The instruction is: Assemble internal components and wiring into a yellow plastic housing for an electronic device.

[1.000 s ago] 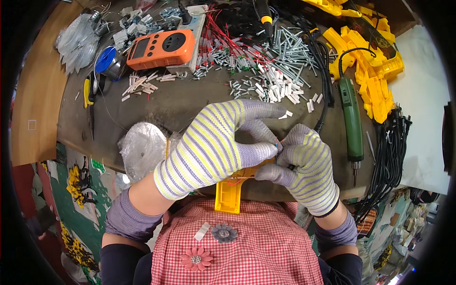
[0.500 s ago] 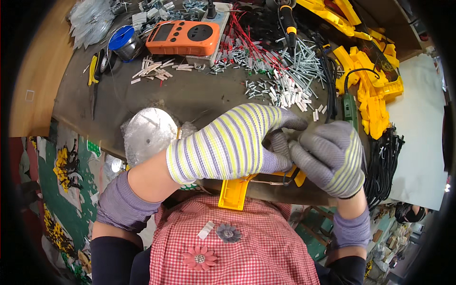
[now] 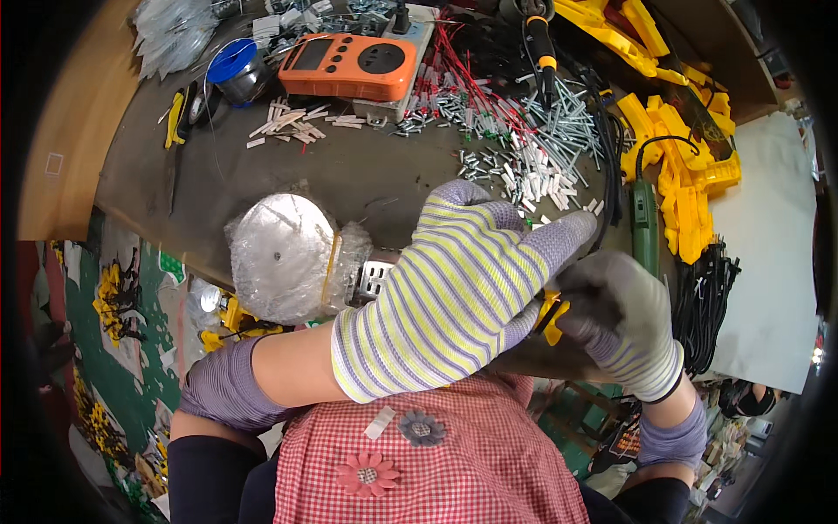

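My left hand (image 3: 458,288), in a striped yellow, white and grey glove, is bent over a yellow plastic housing (image 3: 552,319). Only a corner of this piece shows past the fingers; the glove covers the rest. Close on its right, my right hand (image 3: 621,314) has its gloved fingers curled in and is smeared by motion. Whatever it may pinch is hidden. A slotted metal plate (image 3: 375,278) pokes out beside the left glove. To its left lies a round silvery disc (image 3: 279,231) in bubble wrap with a band around it.
An orange meter (image 3: 349,70), a wire spool (image 3: 240,74) and yellow-handled pliers (image 3: 177,118) lie toward the back left. Screws (image 3: 567,122) and white sleeves (image 3: 546,183) are heaped beyond my hands. Yellow housings (image 3: 676,166), a green tool (image 3: 644,223) and black cables (image 3: 705,297) sit right.
My left hand has turned and come lower, covering the yellow housing that hung below it. The slotted plate has come into sight. My right hand has moved slightly down.
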A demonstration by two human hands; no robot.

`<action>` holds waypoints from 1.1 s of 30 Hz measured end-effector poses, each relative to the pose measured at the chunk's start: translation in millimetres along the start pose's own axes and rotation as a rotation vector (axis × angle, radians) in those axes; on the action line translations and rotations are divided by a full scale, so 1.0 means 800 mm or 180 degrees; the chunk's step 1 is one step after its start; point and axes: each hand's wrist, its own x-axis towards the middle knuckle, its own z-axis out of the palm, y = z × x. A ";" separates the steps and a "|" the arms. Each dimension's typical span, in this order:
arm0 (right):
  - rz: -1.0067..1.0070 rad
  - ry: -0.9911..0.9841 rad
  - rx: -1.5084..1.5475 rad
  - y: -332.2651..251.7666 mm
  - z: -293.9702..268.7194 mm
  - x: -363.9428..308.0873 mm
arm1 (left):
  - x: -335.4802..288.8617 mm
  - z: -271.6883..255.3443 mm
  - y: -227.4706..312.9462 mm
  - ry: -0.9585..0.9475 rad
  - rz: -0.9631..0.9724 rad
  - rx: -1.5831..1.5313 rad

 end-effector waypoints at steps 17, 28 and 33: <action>-0.1795 0.0700 -0.2289 0.010 0.007 0.002 | 0.005 -0.003 0.003 0.0052 -0.0050 -0.0123; -0.0038 -0.0221 -0.0558 -0.008 -0.001 -0.002 | 0.009 -0.005 0.001 -0.0154 -0.0040 -0.0190; -0.1175 -0.0106 -0.1149 0.015 0.017 0.005 | 0.015 -0.010 0.000 -0.0446 0.0003 -0.0115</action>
